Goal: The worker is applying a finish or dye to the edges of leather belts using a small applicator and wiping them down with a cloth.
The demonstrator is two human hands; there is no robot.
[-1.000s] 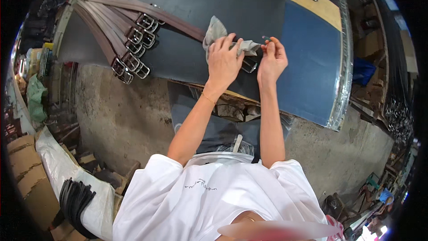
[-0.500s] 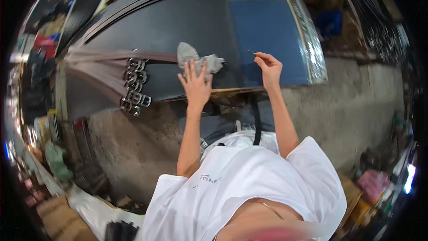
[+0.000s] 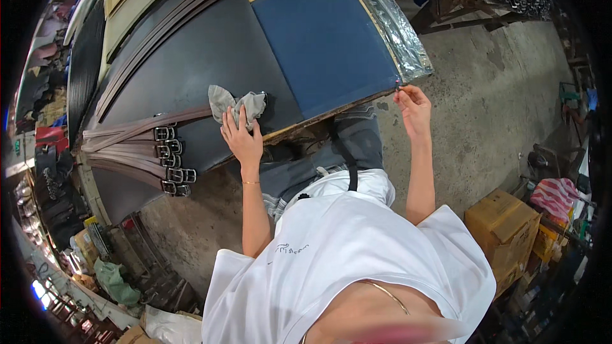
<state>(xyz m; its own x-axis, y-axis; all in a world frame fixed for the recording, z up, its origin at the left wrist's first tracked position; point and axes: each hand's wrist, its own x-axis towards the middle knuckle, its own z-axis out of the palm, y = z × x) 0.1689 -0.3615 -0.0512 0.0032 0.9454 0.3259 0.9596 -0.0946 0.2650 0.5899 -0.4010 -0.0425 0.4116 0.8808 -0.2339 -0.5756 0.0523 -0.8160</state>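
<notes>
My left hand [image 3: 243, 140] lies with spread fingers on a crumpled grey cloth [image 3: 222, 98] near the table's front edge. A brown belt [image 3: 188, 114] runs in under the cloth, which hides part of it. Beyond the table's front right corner, my right hand [image 3: 415, 111] is closed in a pinch on a small thin dark stick with a pinkish tip [image 3: 398, 84]; its exact kind is too small to make out. Left of the cloth, several brown belts with silver buckles [image 3: 171, 150] lie fanned out, buckles toward me.
The table carries a black sheet [image 3: 210, 44] and a blue sheet [image 3: 319, 44], with clear plastic wrap [image 3: 408, 51] along its right edge. Long brown strips [image 3: 172, 22] lie across the far left. A cardboard box [image 3: 502, 232] stands on the floor at right.
My right hand has moved right with the small stick, from above the blue sheet to past the table's corner. The view has turned; my left hand stays on the cloth.
</notes>
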